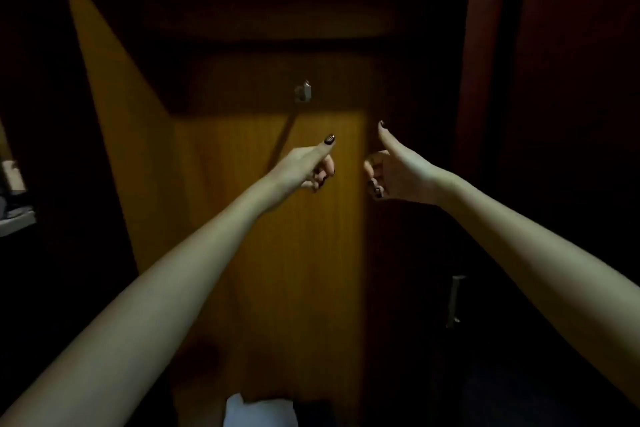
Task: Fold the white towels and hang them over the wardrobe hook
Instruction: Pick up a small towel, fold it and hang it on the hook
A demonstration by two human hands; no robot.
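Both my arms reach forward into a dim wooden wardrobe. My left hand [311, 165] is curled into a fist with the thumb stuck out, holding nothing. My right hand [394, 172] mirrors it, fingers closed and thumb raised, also holding nothing. A small metal hook [303, 92] is fixed to the back panel, above and between the two hands, with nothing on it. A white towel [259, 411] shows as a pale lump at the bottom edge, below my arms; neither hand touches it.
The wardrobe's lit wooden back panel [270, 253] fills the centre. A dark reddish door [491, 80] stands at the right, with a metal handle [455, 302] lower down. A shelf with pale items [14, 211] sits at the far left.
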